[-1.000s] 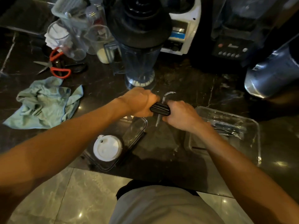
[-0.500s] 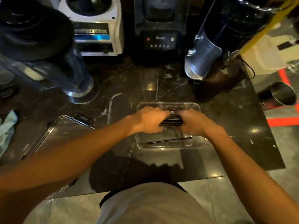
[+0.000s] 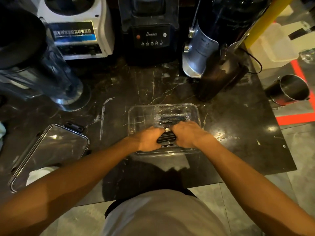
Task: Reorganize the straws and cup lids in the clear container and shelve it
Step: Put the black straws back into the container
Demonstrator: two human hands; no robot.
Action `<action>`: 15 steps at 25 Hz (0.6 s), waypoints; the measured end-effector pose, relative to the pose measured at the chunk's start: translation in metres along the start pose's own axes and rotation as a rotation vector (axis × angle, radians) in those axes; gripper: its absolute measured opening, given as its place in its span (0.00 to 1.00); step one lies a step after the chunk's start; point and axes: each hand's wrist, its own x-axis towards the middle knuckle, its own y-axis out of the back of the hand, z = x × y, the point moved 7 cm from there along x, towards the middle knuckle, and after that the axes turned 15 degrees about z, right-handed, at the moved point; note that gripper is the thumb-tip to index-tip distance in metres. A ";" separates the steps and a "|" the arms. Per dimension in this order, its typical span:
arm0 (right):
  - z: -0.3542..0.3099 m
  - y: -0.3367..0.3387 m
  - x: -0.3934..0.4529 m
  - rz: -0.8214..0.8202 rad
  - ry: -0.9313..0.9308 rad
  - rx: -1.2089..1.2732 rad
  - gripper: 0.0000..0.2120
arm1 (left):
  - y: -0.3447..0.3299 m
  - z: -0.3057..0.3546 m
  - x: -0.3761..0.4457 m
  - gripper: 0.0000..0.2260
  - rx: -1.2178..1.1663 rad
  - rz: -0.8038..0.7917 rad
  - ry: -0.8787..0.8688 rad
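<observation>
Straw bundle lowered into clear container — dark marble counter, both hands gripping.

Head-worn view, steeply down, close

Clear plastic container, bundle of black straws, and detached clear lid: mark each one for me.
Clear plastic container (image 3: 136, 116): head view, bare floor at its far-left corner.
Bundle of black straws (image 3: 166, 138): head view, ribbed middle showing between both hands.
Detached clear lid (image 3: 56, 149): head view, centre of its panel.

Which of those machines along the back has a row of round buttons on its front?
The black blender base in the middle: five small buttons beneath a brand name. The white machine to its left shows a blue label instead.
</observation>
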 end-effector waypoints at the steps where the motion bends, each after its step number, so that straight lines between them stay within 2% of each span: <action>1: 0.000 -0.005 -0.001 -0.023 -0.008 0.023 0.10 | 0.000 -0.002 -0.001 0.18 -0.011 -0.018 0.014; 6: 0.007 -0.023 -0.008 -0.101 -0.048 0.057 0.14 | -0.005 0.003 0.000 0.15 -0.046 -0.092 0.059; 11: 0.017 -0.019 -0.009 -0.180 -0.056 0.068 0.21 | 0.006 0.000 0.002 0.25 -0.029 -0.121 0.083; 15: 0.018 -0.013 -0.004 -0.150 -0.081 0.071 0.18 | 0.016 -0.005 0.002 0.25 0.008 -0.102 0.067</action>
